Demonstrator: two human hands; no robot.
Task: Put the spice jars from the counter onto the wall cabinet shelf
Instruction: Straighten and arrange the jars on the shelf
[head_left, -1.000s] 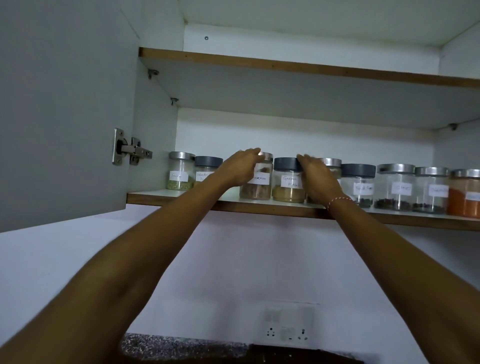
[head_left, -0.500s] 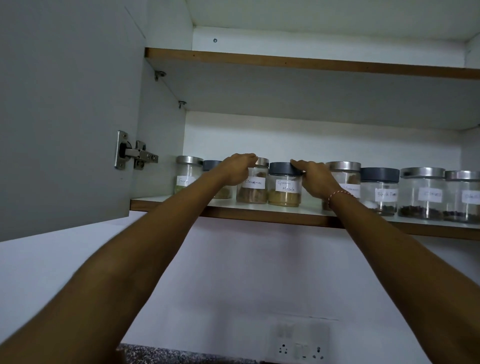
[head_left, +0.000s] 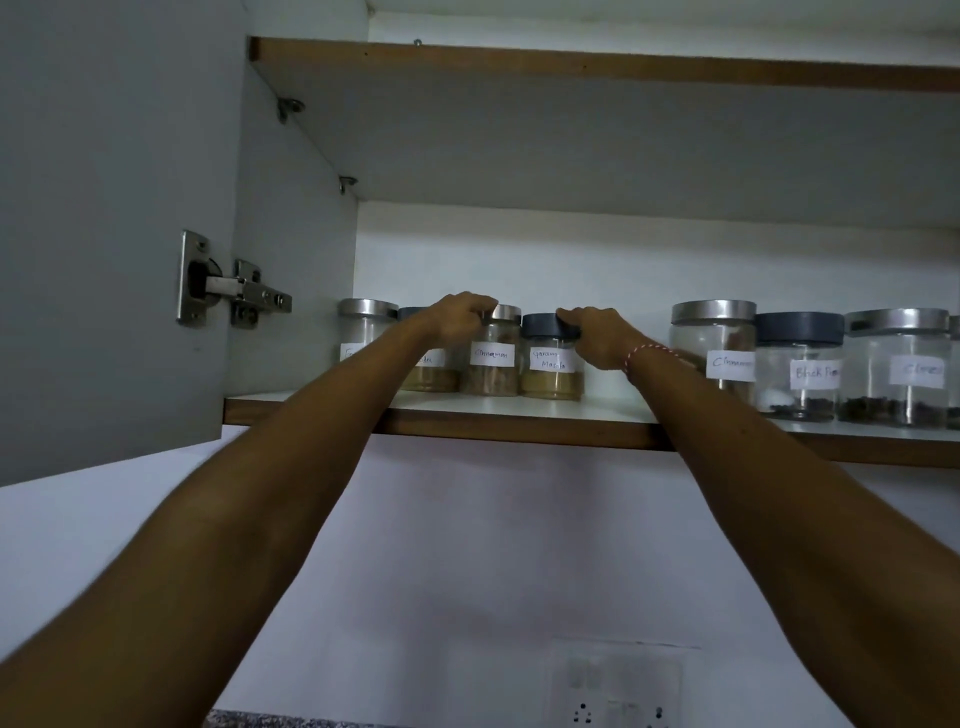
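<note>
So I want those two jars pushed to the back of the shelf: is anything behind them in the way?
Nothing visible. The cinnamon jar and garam masala jar show only bare white back wall above them, though the space directly behind them is hidden.

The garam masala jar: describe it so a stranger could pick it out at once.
Look at the lower shelf of the open wall cabinet, left half of the row of jars. The garam masala jar stands under the right hand, beside a silver-lidded cinnamon jar. It alone there pairs a dark lid with yellowish powder.
</note>
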